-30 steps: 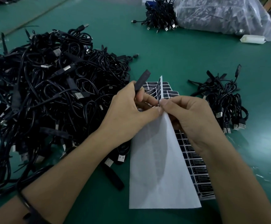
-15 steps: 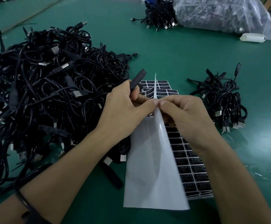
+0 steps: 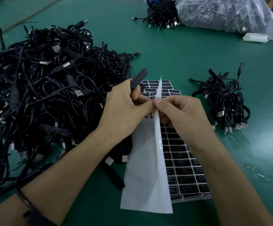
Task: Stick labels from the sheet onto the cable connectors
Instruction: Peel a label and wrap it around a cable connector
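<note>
Since a second ago the turned-up flap [image 3: 145, 168] of the label sheet [image 3: 184, 163] has swung further upright and leftward, so more rows of black labels show at lower right; both hands have kept their hold at the fold.

A green worktop [image 3: 181, 54] fills the frame. On its left half lies a big heap of black cables [image 3: 43, 95] with metal plug ends sticking out. A clear plastic bag [image 3: 222, 13], stuffed with more dark cables, sits at the upper right corner. The label sheet lies flat at lower centre, its left side raised with the plain white back facing the camera and its tip pointing up past the fingers.

The left hand [image 3: 126, 110], at centre, is curled round a black connector [image 3: 139, 78] that juts up and to the right from its fingers, while its thumb presses against the raised edge of the sheet. The right hand [image 3: 184, 118], just beside it and touching at the thumb tips, pinches that same edge between thumb and forefinger, the other fingers curled under.

A small bundle of cables [image 3: 225, 103] rests at right of centre, well apart from the heap. Another bundle [image 3: 160, 12] lies at top centre, against the bag. A small white packet [image 3: 254, 37] lies below the bag at upper right.
</note>
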